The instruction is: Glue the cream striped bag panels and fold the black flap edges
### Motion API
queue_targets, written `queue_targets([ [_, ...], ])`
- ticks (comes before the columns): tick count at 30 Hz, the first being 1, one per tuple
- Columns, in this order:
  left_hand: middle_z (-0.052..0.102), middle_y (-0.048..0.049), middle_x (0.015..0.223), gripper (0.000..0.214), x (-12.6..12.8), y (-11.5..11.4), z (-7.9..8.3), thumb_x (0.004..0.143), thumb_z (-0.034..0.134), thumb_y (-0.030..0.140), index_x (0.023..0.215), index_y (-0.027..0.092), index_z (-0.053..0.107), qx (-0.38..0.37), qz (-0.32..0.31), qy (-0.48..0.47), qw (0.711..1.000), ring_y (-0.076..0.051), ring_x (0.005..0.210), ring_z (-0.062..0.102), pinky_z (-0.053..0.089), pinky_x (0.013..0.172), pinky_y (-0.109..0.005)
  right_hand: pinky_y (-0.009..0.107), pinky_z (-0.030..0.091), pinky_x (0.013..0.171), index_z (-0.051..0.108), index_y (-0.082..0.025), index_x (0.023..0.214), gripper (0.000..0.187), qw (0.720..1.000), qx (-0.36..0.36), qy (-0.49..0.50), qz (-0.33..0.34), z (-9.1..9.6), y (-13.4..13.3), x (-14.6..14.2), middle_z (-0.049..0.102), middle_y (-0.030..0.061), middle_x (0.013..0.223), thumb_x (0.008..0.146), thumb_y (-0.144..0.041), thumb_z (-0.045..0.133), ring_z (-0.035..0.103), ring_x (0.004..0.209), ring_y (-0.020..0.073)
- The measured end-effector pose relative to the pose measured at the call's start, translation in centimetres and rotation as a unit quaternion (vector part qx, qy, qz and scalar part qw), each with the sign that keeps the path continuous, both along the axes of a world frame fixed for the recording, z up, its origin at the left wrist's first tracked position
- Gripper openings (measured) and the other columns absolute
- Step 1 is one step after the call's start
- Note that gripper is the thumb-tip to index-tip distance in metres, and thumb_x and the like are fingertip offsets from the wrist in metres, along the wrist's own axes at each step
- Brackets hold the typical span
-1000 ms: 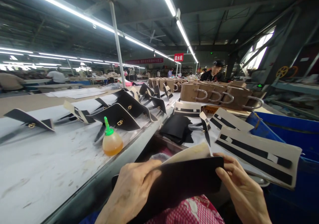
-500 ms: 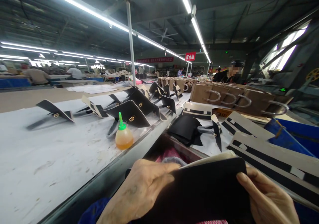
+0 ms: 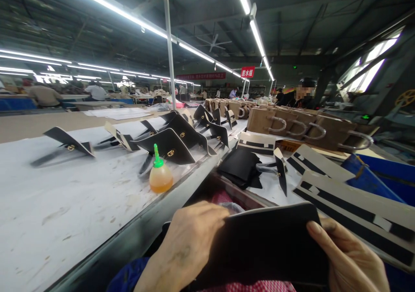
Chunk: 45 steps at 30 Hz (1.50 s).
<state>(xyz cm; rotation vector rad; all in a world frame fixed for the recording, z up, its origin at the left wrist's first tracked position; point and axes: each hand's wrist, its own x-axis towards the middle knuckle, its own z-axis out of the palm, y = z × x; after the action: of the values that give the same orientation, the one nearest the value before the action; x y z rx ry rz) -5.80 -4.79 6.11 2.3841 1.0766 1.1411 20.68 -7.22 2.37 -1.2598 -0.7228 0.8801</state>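
Note:
Low in the picture, both my hands hold a flat black leather piece (image 3: pixel 269 244). My left hand (image 3: pixel 184 248) grips its left edge, thumb lying over the top. My right hand (image 3: pixel 350 261) clasps its right edge, fingers curled round it. A checked pink cloth (image 3: pixel 253 287) shows under the piece. Just ahead on the white table (image 3: pixel 65 214) stands a small glue bottle (image 3: pixel 160 176) with orange liquid and a green nozzle.
Several folded black flaps with gold clasps (image 3: pixel 168 147) stand in a row on the table. Beige panels with black strips (image 3: pixel 353 210) lie at right, beside a blue bin (image 3: pixel 379 171). Tan bags with handles (image 3: pixel 292 125) line the back. People work in the distance.
The beige underside of the piece no longer shows at its top edge; it now lies flatter between my hands. The view shifted right, then held.

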Motion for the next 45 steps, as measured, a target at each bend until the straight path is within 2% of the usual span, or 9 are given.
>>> queue_targets([
  [2,0.079,-0.0068,0.094,0.030,0.7,0.3,-0.4,0.096,0.047,0.013,0.097,0.019,0.077,0.072,0.029,0.021,0.997,-0.023,0.078,0.074,0.062,0.073,-0.035,0.021,0.055,0.049,0.070,-0.022,0.071,0.042,1.000,-0.002,-0.008,-0.015,0.1,-0.1,-0.1,0.068,0.0015,0.068,0.053,-0.052,0.091,0.065,0.059,0.0179],
  [5,0.078,-0.0071,0.081,0.025,1.8,0.6,-0.8,0.093,0.054,0.010,0.103,0.013,0.077,0.124,0.023,0.009,0.992,-0.023,0.066,0.072,0.061,0.062,-0.034,0.020,0.055,0.053,0.069,-0.021,0.073,0.042,1.000,0.010,-0.017,-0.012,0.2,-0.3,-0.3,0.070,0.0013,0.072,0.056,-0.053,0.090,0.065,0.063,0.0174],
  [12,0.074,-0.0068,0.075,0.024,2.7,0.8,-0.6,0.097,0.054,0.013,0.107,0.010,0.077,0.071,-0.066,-0.087,0.992,-0.017,0.062,0.070,0.058,0.057,-0.023,0.021,0.054,0.052,0.068,-0.021,0.068,0.039,0.999,0.041,-0.036,0.005,0.6,-0.4,-0.3,0.066,0.0013,0.070,0.059,-0.053,0.089,0.063,0.063,0.0171],
  [18,0.075,-0.0110,0.077,0.027,3.9,1.3,-0.8,0.098,0.053,0.015,0.108,0.005,0.075,0.130,-0.048,-0.084,0.987,-0.019,0.064,0.071,0.059,0.059,-0.025,0.022,0.052,0.058,0.068,-0.022,0.065,0.030,0.984,0.115,-0.133,0.003,1.4,-0.8,-1.4,0.064,0.0025,0.072,0.070,-0.047,0.084,0.059,0.067,0.0170],
  [24,0.070,-0.0072,0.069,0.027,4.1,0.9,-0.4,0.098,0.052,0.014,0.106,0.005,0.077,0.055,-0.125,-0.115,0.984,-0.015,0.058,0.067,0.056,0.056,-0.020,0.023,0.049,0.051,0.069,-0.020,0.067,0.028,0.984,0.126,-0.082,0.095,1.4,-0.8,-1.3,0.062,0.0031,0.070,0.076,-0.044,0.081,0.055,0.060,0.0149],
  [28,0.071,-0.0085,0.072,0.028,4.2,1.2,-0.7,0.099,0.052,0.017,0.113,0.003,0.073,0.081,-0.119,-0.108,0.984,-0.016,0.061,0.069,0.057,0.059,-0.020,0.022,0.050,0.052,0.069,-0.020,0.069,0.025,0.979,0.149,-0.102,0.095,0.9,-0.5,-1.2,0.063,0.0027,0.071,0.079,-0.041,0.079,0.057,0.060,0.0142],
  [34,0.064,0.0004,0.065,0.024,4.5,1.1,-1.1,0.098,0.055,0.014,0.077,0.018,0.067,0.068,-0.081,-0.112,0.988,-0.013,0.063,0.070,0.052,0.058,-0.015,0.019,0.056,0.067,0.071,-0.023,0.074,0.013,0.947,0.255,-0.197,0.006,1.0,0.2,-1.8,0.070,0.0034,0.086,0.081,-0.032,0.078,0.069,0.078,0.0164],
  [37,0.062,0.0037,0.065,0.018,4.2,0.9,-1.3,0.097,0.056,0.012,0.087,0.021,0.067,0.073,-0.089,-0.120,0.986,-0.011,0.063,0.070,0.051,0.059,-0.013,0.017,0.056,0.068,0.069,-0.025,0.073,0.013,0.936,0.283,-0.208,-0.010,1.4,0.2,-2.2,0.069,0.0019,0.087,0.082,-0.029,0.077,0.069,0.079,0.0144],
  [45,0.066,0.0060,0.067,0.021,3.7,1.0,-1.9,0.095,0.058,0.010,0.104,0.025,0.071,0.082,-0.091,-0.116,0.986,-0.010,0.058,0.069,0.052,0.054,-0.012,0.019,0.053,0.064,0.069,-0.023,0.073,0.015,0.947,0.262,-0.188,0.002,1.8,-0.1,-2.9,0.067,0.0026,0.080,0.084,-0.030,0.075,0.064,0.073,0.0140],
])
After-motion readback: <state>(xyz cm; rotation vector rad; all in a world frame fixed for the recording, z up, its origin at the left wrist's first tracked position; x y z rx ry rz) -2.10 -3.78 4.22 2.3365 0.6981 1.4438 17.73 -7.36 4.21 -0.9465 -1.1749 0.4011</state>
